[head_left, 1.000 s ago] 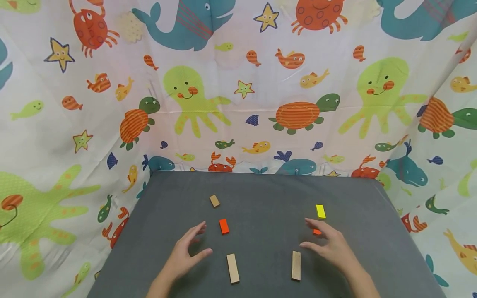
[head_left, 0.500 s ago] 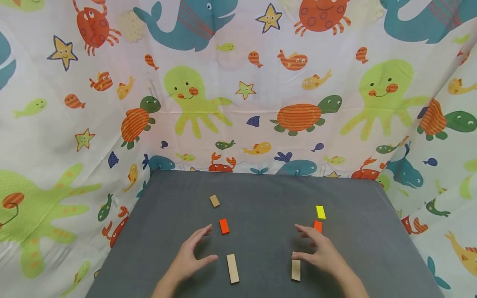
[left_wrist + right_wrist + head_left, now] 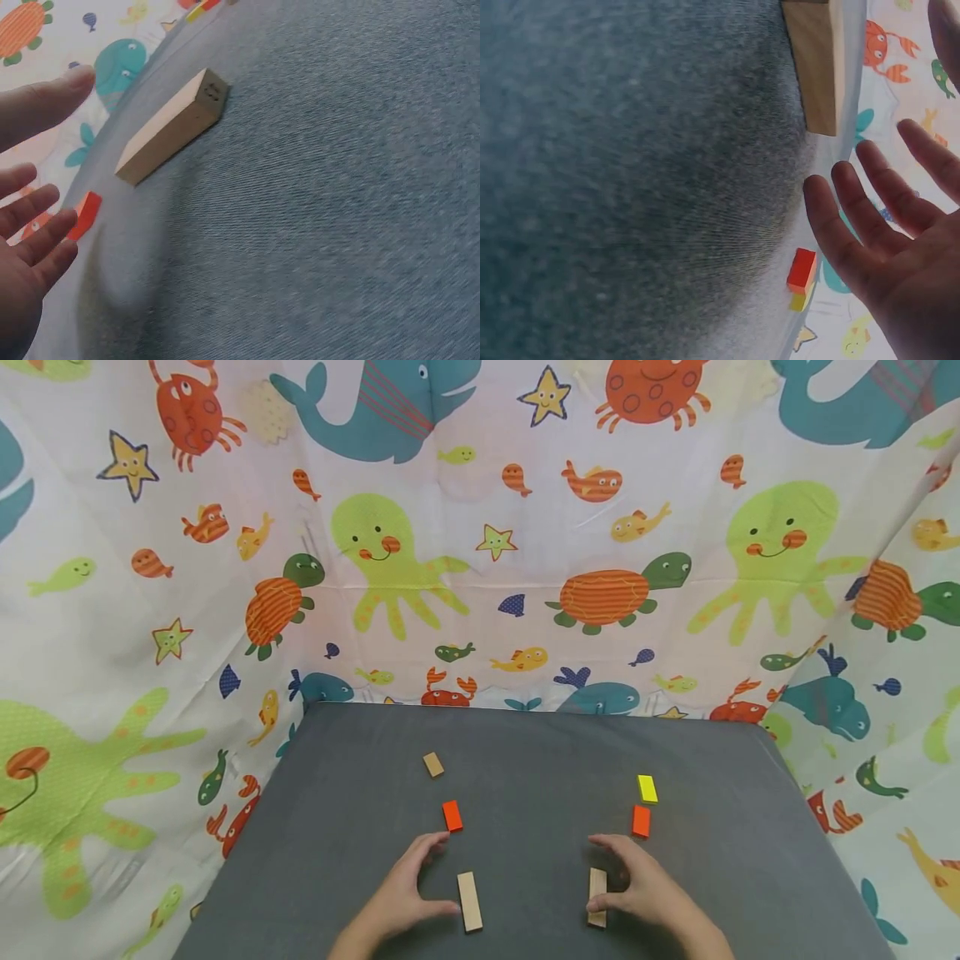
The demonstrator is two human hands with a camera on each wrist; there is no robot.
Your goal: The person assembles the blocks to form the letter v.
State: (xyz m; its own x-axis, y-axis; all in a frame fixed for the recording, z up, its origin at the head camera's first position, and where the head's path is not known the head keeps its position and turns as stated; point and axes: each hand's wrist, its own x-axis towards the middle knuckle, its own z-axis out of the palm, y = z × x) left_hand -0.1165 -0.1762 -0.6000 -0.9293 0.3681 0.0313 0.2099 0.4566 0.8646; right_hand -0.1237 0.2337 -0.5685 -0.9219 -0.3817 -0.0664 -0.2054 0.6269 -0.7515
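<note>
My left hand [image 3: 405,889] hovers over the table, thumb and fingers spread apart, just left of a long pale wooden block [image 3: 469,902]. In the left wrist view that wooden block [image 3: 171,127] lies flat, clear of the fingers. My right hand [image 3: 647,885] is held the same way, its thumb overlapping a second long wooden block [image 3: 597,882] in the head view. The right wrist view shows this block [image 3: 817,71] beyond the spread fingertips. Nothing is held in either hand.
Beyond the left hand lie an orange-red block [image 3: 452,816] and a small tan block [image 3: 433,765]. Past the right hand are another orange-red block [image 3: 641,821] and a yellow block [image 3: 647,789]. A sea-animal curtain [image 3: 525,543] surrounds the grey table [image 3: 540,760].
The left hand has moved right toward the left long block. The right hand has come left and nearer, uncovering the right orange-red block and overlapping the right long block. The blocks have stayed put.
</note>
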